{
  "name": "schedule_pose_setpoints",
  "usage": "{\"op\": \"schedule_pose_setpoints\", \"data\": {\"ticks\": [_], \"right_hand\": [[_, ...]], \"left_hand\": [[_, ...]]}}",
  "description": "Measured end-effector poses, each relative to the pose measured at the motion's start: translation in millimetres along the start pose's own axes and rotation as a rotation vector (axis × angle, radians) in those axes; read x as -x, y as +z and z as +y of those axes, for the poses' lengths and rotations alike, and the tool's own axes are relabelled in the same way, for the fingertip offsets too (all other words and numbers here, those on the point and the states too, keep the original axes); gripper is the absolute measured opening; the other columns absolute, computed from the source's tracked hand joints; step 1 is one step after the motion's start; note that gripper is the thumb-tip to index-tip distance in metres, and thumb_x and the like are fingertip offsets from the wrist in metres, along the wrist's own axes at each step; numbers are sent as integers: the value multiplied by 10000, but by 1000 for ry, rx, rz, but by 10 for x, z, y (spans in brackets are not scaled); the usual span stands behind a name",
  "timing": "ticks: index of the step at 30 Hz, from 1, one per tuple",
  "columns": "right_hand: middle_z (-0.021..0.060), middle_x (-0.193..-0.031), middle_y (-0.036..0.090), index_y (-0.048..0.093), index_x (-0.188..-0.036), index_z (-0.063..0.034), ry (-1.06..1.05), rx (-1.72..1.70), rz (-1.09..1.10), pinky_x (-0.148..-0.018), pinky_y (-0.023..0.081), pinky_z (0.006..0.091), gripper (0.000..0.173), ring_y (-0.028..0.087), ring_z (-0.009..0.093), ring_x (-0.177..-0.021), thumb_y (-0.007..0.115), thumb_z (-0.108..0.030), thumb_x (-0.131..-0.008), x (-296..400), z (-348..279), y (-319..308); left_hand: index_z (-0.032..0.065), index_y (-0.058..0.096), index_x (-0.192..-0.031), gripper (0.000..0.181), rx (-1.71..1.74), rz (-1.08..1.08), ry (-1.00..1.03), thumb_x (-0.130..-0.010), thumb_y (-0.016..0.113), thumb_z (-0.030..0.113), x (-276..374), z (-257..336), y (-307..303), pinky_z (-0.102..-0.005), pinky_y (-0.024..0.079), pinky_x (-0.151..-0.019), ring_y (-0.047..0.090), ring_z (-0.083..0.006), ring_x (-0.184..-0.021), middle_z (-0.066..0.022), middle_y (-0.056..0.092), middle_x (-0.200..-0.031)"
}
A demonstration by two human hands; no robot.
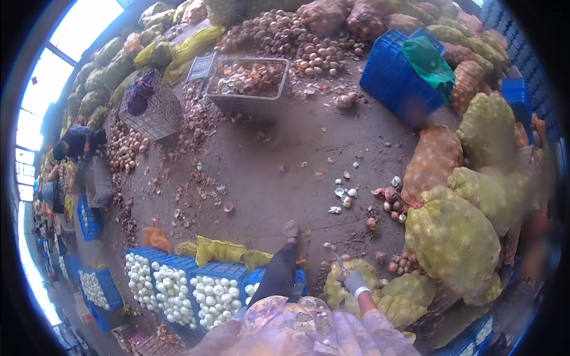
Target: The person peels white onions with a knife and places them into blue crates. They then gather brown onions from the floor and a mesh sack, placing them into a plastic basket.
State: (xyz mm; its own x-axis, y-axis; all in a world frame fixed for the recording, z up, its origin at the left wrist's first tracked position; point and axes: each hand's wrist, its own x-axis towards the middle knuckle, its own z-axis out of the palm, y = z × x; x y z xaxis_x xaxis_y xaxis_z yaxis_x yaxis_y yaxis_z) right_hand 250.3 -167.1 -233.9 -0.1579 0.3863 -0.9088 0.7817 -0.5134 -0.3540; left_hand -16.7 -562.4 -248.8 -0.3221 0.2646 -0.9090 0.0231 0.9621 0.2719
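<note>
My right hand (354,282), in a grey glove with a white cuff, grips a knife (338,261). Its slightly curved blade points away from me, towards a few loose onions on the floor. Just below the hand lies a yellow-green mesh sack (331,287). Most of my left arm is cut off at the lower edge. A pale patch beside the crates may be my left glove (239,314), and its fingers are hidden. Blue plastic crates of peeled white onions (215,293) stand to my left. One of my legs reaches forward, ending in a shoe (291,229).
Full mesh sacks of onions (449,240) crowd the right side. Ahead are a grey crate of onion skins (249,95), a heap of unpeeled onions (271,33) and stacked blue crates (396,75). Peeled scraps (345,196) dot the floor. A person (80,140) bends at the far left.
</note>
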Motion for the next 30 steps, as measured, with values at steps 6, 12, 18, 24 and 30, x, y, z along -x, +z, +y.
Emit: {"op": "schedule_pose_setpoints", "data": {"ticks": [6,12,18,24,30], "right_hand": [[25,-612,571,603,-786,-73,74,89,-52,-400,377,269,246,485,103,-439,708,-295,-784,-155,-807,60],[51,-628,594,645,-907,-61,-36,105,129,-454,409,303,280,546,131,-491,673,-328,-826,-392,-1436,-182],[0,-546,499,659,-873,-58,-169,59,300,-419,371,308,152,489,123,-445,697,-199,-830,-838,-1351,-480],[76,-624,598,673,-874,-24,-184,10,229,-499,414,340,183,537,170,-520,699,-199,-827,-776,-1731,-425],[31,-646,614,681,-844,-17,-230,-36,117,-503,399,334,199,500,111,-527,701,-213,-817,-1112,-1962,-153]], "left_hand": [[49,684,-1087,418,112,-109,-136,-803,683,355,-412,442,-693,-341,486,-841,641,-215,-971,-101,686,-1084],[-25,661,-1085,428,496,2,-204,-762,729,248,-620,1300,-1112,-318,510,-817,658,-219,-921,-132,693,-1035],[-31,646,-1096,466,243,214,88,-736,674,264,-1158,1446,-1274,-347,482,-893,643,-292,-1010,-207,678,-1037],[28,613,-1144,360,745,171,-23,-821,683,170,-1660,1691,-1678,-338,532,-615,627,-185,-748,-71,656,-921],[46,594,-1182,376,683,306,-5,-829,681,144,-2009,1813,-2196,-347,540,-616,635,-194,-762,-78,652,-949]]}}
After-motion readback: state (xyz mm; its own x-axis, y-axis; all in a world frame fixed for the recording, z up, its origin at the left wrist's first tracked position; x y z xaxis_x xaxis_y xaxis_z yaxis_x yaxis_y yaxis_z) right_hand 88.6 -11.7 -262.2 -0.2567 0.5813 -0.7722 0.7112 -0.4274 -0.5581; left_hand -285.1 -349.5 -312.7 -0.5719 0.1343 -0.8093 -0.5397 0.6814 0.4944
